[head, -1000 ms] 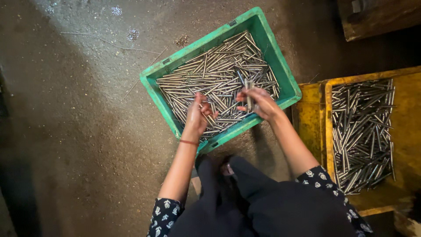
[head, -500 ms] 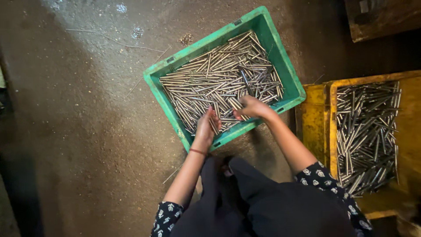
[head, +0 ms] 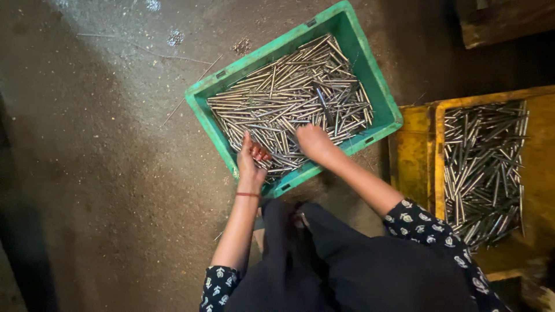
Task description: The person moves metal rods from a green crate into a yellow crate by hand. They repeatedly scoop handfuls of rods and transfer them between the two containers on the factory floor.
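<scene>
Nearest the camera, the lap and legs are covered in black cloth, with dark patterned sleeves at both upper arms. Both forearms extend forward from this position toward a green plastic crate resting on the grey concrete floor.

The left hand sits at the near edge of the crate, just inside its rim. A thin red bangle circles the wrist. The fingers are curled loosely upward with the palm partly turned in; whether they hold a rod cannot be determined from this view.

The right hand lies slightly farther in and to the right, palm down, pressed onto the pile with the fingers bent over it. Whether any rod is actually clamped in the fingers cannot be determined. The two hands are apart, separated by a short gap.

The crate is filled with thin metal rods, grey and shiny, lying mostly parallel with some crossed. The crate stands tilted relative to the view, its far corner pointing up and right.

To the right, just beside the green crate, stands a yellow crate holding similar rods.

At the far right corner, a dark wooden block lies on the floor.
</scene>
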